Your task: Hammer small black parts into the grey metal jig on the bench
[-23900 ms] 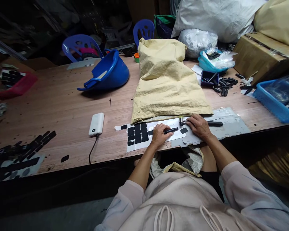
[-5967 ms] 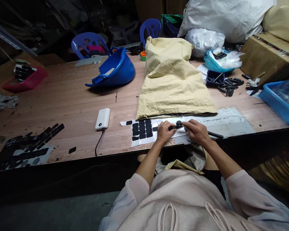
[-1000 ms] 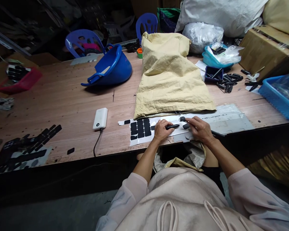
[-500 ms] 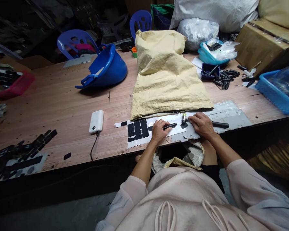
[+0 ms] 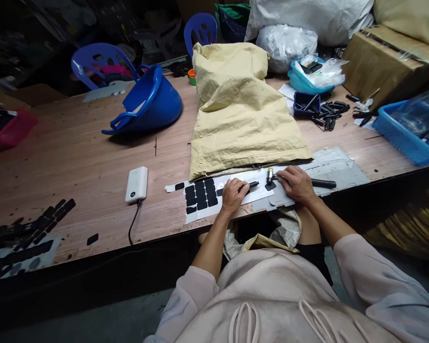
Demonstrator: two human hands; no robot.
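Note:
My left hand (image 5: 233, 194) is closed around a small black stick-shaped piece (image 5: 253, 184), whose end pokes out to the right past the fingers. In my right hand (image 5: 296, 183) is a small hammer (image 5: 323, 183), gripped by its shaft near the head. The hammer head has a yellow-green end and sits just above a black patch (image 5: 270, 186). Under both hands lies a white backing sheet (image 5: 224, 180), and to the left of my left hand it carries rows of black stickers (image 5: 200, 194). A grey board (image 5: 338, 164) is beneath the sheet's right part.
A yellow woven sack (image 5: 248, 119) lies just beyond the hands. Left of it are a white power bank (image 5: 137, 184) with a cable and a blue tub (image 5: 157, 102) on its side. Black pieces (image 5: 331, 112), a blue basket (image 5: 409, 138) and a cardboard box (image 5: 386, 62) stand to the right.
The whole view has shifted slightly, so the table's things appear further left. Both hands keep their grips on the black piece and the hammer, with hardly any movement.

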